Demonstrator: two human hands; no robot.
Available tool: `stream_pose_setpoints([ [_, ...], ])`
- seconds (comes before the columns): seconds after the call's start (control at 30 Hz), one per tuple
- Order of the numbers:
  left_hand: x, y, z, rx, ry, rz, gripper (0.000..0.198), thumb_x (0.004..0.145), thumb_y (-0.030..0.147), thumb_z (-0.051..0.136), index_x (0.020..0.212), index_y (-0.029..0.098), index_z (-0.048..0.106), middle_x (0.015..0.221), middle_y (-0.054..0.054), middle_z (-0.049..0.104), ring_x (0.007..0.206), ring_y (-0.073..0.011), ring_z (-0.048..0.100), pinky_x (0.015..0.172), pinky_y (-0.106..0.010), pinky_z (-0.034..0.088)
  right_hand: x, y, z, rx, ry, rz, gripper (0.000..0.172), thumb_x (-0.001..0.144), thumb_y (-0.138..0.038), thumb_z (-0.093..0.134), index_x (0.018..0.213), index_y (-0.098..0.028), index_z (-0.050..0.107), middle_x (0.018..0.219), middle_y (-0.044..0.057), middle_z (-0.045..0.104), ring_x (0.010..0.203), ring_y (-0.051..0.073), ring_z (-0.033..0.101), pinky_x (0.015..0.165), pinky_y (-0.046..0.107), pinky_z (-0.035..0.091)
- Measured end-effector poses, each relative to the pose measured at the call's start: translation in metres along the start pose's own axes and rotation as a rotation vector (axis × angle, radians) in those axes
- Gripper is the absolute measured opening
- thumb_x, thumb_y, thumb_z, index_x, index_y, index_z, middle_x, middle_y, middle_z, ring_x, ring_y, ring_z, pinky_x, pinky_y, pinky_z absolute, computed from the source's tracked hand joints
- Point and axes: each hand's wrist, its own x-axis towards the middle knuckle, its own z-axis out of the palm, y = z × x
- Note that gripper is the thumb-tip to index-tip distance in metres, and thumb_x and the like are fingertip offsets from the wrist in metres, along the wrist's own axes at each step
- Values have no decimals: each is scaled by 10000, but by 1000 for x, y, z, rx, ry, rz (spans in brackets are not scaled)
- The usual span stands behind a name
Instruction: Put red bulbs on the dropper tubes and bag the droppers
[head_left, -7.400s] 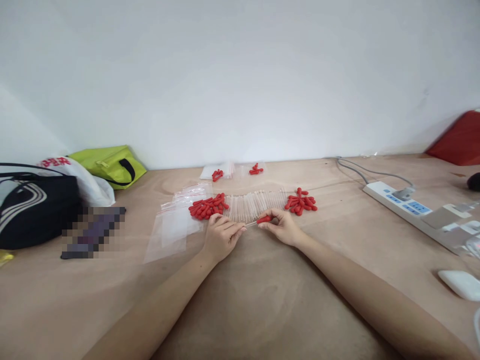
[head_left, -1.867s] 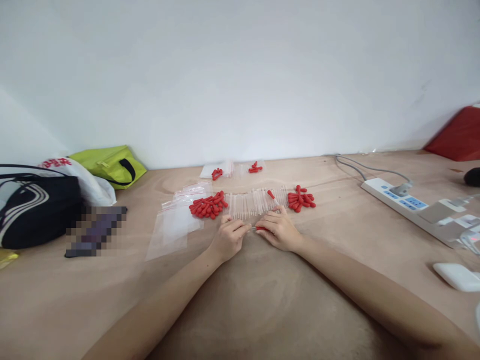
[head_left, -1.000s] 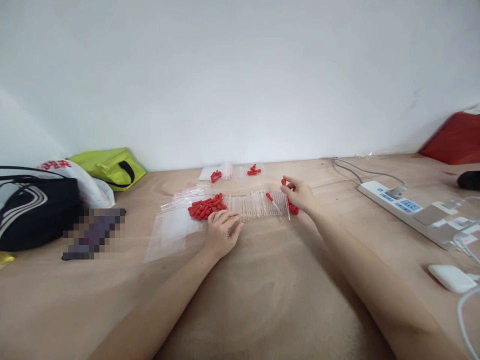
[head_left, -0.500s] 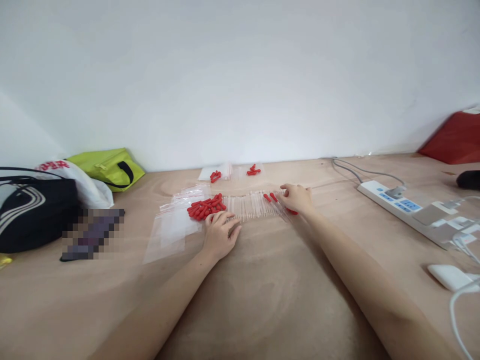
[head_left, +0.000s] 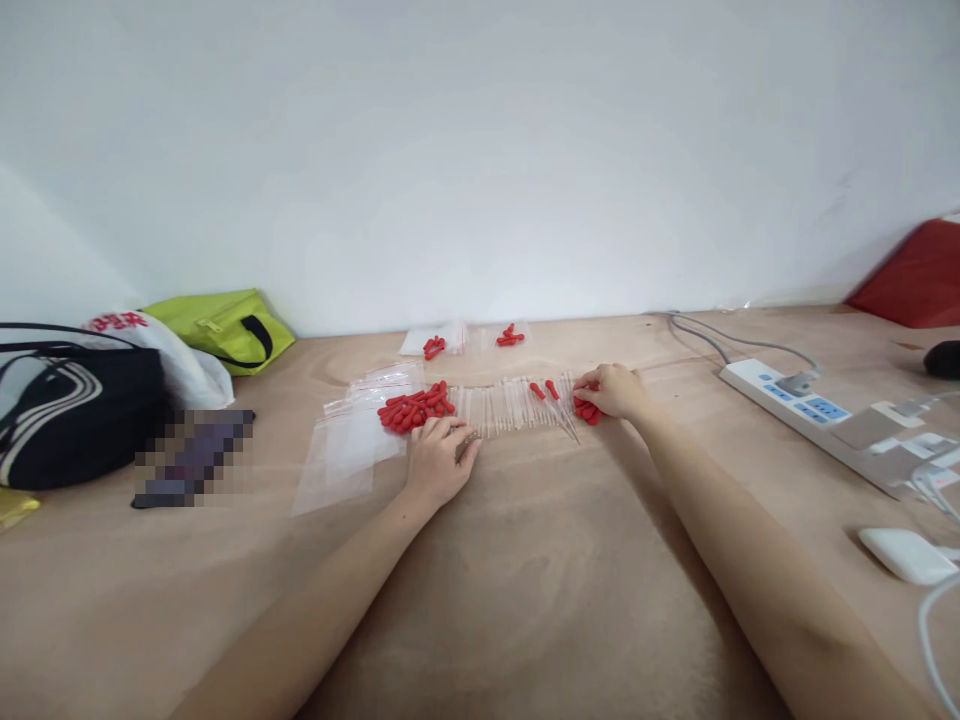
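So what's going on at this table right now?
A person works bare-handed at a tan wooden table. Their right hand is on a small pile of red rubber caps, while the left hand touches the near edge of a row of thin clear tubes. Two tubes already fitted with red caps lie across that row. A larger pile of red caps and some clear zip bags lie to the left.

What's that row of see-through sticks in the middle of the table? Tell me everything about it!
The row of clear tubes looks like thin, see-through plastic or glass, lying flat side by side on the wooden table. Two near its right end wear red caps. The left hand is at its near left corner; the right hand rests at its right end.
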Motion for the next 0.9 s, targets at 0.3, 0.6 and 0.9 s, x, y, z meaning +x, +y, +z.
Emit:
stream_pose_setpoints([
  [0.3, 46, 11, 7, 144, -145, -289, 220, 719, 397, 570, 814, 209, 633, 934, -63, 592, 932, -267, 466, 764, -390, 346, 5, 6, 5, 115, 71, -35, 103, 701, -284, 568, 744, -233, 647, 857, 21, 649, 852, 190, 546, 703, 303, 345],
  [0.6, 66, 37, 27, 119, -257, -369, 317, 676, 512, 559, 717, 205, 628, 933, -91, 579, 993, -299, 434, 831, -430, 312, 3, -8, 3, 432, 260, -34, 145, 751, -311, 515, 789, -195, 593, 748, 11, 635, 587, 119, 519, 572, 248, 364],
  [0.9, 76, 44, 30, 212, -274, -399, 235, 708, 368, 531, 729, 172, 659, 922, -124, 587, 982, -313, 449, 828, -440, 306, -3, -37, 13, 343, 290, -239, 210, 789, -212, 456, 893, -190, 637, 843, 67, 618, 786, 189, 560, 715, 314, 401],
])
